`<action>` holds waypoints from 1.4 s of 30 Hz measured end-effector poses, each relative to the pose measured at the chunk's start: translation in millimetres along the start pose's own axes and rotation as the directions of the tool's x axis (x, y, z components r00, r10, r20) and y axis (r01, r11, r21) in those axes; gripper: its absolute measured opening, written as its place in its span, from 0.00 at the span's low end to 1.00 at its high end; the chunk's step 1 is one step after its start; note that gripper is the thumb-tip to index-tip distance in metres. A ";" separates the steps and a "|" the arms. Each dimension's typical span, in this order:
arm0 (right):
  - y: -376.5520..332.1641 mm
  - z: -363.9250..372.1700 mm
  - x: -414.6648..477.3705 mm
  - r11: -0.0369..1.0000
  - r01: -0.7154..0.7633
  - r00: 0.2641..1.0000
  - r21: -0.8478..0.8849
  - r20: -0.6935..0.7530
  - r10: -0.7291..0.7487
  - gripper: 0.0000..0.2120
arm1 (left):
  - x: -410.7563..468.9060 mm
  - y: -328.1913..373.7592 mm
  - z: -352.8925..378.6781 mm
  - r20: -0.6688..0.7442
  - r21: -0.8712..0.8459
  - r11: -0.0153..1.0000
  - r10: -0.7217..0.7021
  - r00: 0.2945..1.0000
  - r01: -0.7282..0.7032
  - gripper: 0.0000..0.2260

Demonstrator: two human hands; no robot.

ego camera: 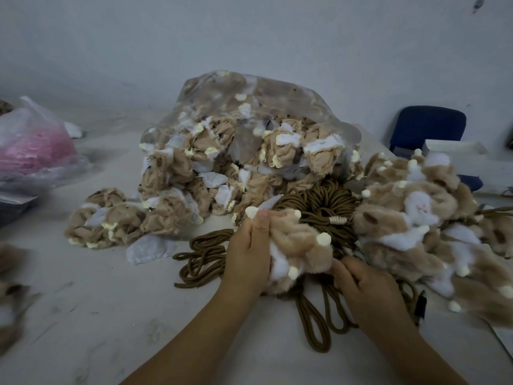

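Your left grip (248,254) clamps the plush (299,245), thumb on top, holding it just over the cords (319,207) on the desk (125,315) so it can't slide. Your right grip (366,290) pinches its lower edge (probably to tug the fur straight); bag (244,112) ahead and pile (410,207) at right sit within reach.

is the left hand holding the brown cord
No, the left hand grips the tan plush piece; the brown cord lies on the table.

Both forearms (180,343) extend forward, converging. Left hand (247,257) grips, thumb up; right hand (366,290) pinches, fingers curled, knuckles up.
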State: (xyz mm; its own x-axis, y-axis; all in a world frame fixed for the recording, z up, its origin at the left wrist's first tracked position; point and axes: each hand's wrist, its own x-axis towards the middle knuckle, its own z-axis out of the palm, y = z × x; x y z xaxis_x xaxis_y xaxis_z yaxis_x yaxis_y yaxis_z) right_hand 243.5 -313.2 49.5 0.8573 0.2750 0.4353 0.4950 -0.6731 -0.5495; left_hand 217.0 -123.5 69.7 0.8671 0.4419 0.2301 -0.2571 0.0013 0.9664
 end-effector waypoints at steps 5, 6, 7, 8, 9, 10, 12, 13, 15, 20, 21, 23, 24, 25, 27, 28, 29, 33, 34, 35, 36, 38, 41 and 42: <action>-0.7 2.1 -1.4 1.000 0.015 1.000 -0.021 0.001 -0.015 0.27 | 0.4 -3.6 -0.5 -0.101 -0.028 0.997 0.064 0.993 -0.067 0.21; -1.1 2.8 -2.2 1.000 0.010 1.000 -0.011 0.006 -0.010 0.27 | -0.8 -2.8 -0.1 -0.131 -0.022 0.996 0.080 0.988 -0.083 0.20; -1.9 4.1 -3.0 1.000 0.005 1.000 -0.001 0.015 -0.005 0.26 | -2.5 -2.2 0.8 -0.159 -0.013 0.995 0.094 0.983 -0.098 0.19; -2.4 5.8 -4.0 1.000 0.000 1.000 0.013 0.025 0.000 0.23 | -4.5 -1.7 2.3 -0.179 0.007 0.993 0.114 0.977 -0.115 0.18; -2.8 7.6 -4.8 0.999 -0.010 0.999 0.036 0.035 0.009 0.20 | -6.5 -1.7 3.9 -0.189 0.032 0.991 0.133 0.973 -0.130 0.17; -3.4 9.0 -5.2 0.998 -0.020 0.999 0.059 0.046 0.017 0.18 | -8.3 -2.0 5.1 -0.192 0.056 0.988 0.150 0.970 -0.142 0.17; -3.9 10.2 -4.6 0.997 -0.030 0.998 0.069 0.053 0.026 0.17 | -11.0 -0.9 7.8 -0.172 0.087 0.987 0.149 0.974 -0.136 0.20; -3.1 9.7 -4.3 0.997 -0.037 0.998 0.068 0.048 0.034 0.17 | -11.4 0.1 8.7 -0.149 0.099 0.987 0.141 0.979 -0.127 0.22; -1.4 7.3 -3.7 0.997 -0.043 0.999 0.068 0.029 0.041 0.18 | -10.1 2.3 8.5 -0.110 0.110 0.988 0.122 0.986 -0.110 0.23; 0.9 3.8 -0.1 1.000 0.007 0.999 0.027 -0.043 -0.006 0.26 | -6.5 1.0 2.8 0.006 0.081 0.992 0.092 0.996 -0.092 0.25; 1.1 2.7 1.0 1.000 0.013 0.998 0.018 -0.058 -0.012 0.28 | -6.0 1.7 1.5 0.038 0.070 0.994 0.086 0.996 -0.088 0.21; 2.8 0.0 2.7 1.000 0.011 0.996 0.007 -0.088 -0.010 0.27 | -4.4 2.5 -0.8 0.111 0.066 0.994 0.085 0.990 -0.092 0.13; 4.9 -1.6 2.9 1.000 0.008 0.995 0.004 -0.098 -0.007 0.26 | -3.7 2.1 -1.5 0.143 0.073 0.993 0.081 0.986 -0.092 0.12; 6.6 -3.1 3.0 1.000 0.003 0.995 0.000 -0.101 -0.003 0.26 | -3.2 1.1 -1.9 0.164 0.086 0.992 0.075 0.984 -0.090 0.13; 9.9 -5.7 2.9 1.000 -0.007 0.996 -0.016 -0.093 0.005 0.26 | -1.8 -1.5 -2.3 0.157 0.111 0.989 0.077 0.985 -0.095 0.15; 11.6 -6.3 2.9 1.000 -0.008 0.996 -0.020 -0.089 0.006 0.26 | -1.1 -2.7 -2.7 0.134 0.127 0.987 0.083 0.988 -0.100 0.16; 12.9 -6.7 2.9 1.000 -0.010 0.996 -0.017 -0.084 0.009 0.26 | -1.0 -3.5 -2.9 0.112 0.141 0.984 0.090 0.990 -0.105 0.16; 18.9 -8.9 4.3 0.999 -0.032 0.998 -0.017 -0.051 0.031 0.24 | 1.5 -4.3 -6.1 0.026 0.098 0.989 0.108 0.994 -0.110 0.11; 21.4 -10.0 4.5 0.999 -0.045 0.998 -0.014 -0.050 0.045 0.23 | 3.8 -4.3 -7.8 -0.006 0.077 0.992 0.101 0.995 -0.100 0.10; 24.1 -11.0 4.8 0.997 -0.071 0.996 0.011 -0.061 0.071 0.22 | 6.4 -3.9 -9.2 -0.040 0.065 0.994 0.096 0.995 -0.093 0.11; 26.1 -11.9 5.3 0.993 -0.099 0.992 0.055 -0.078 0.104 0.23 | 8.7 -3.6 -10.8 -0.068 0.061 0.994 0.094 0.993 -0.090 0.12; 27.3 -12.1 6.5 0.981 -0.154 0.982 0.119 -0.093 0.165 0.26 | 10.5 -1.9 -12.9 -0.083 0.078 0.992 0.102 0.991 -0.096 0.14; 25.0 -9.1 6.1 0.979 -0.154 0.985 0.136 -0.062 0.164 0.27 | 6.8 -0.2 -11.6 -0.036 0.092 0.989 0.117 0.992 -0.114 0.08; 25.0 -8.3 6.2 0.978 -0.152 0.986 0.142 -0.048 0.160 0.27 | 5.6 -0.7 -12.0 -0.036 0.111 0.987 0.125 0.992 -0.120 0.06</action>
State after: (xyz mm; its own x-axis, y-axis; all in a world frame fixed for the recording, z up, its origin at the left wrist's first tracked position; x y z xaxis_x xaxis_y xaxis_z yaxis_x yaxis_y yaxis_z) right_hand 260.0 -334.0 44.4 0.9176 0.1305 0.3755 0.3742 -0.6023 -0.7052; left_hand 217.0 -110.2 68.9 0.8122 0.4708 0.3444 -0.3104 -0.1511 0.9385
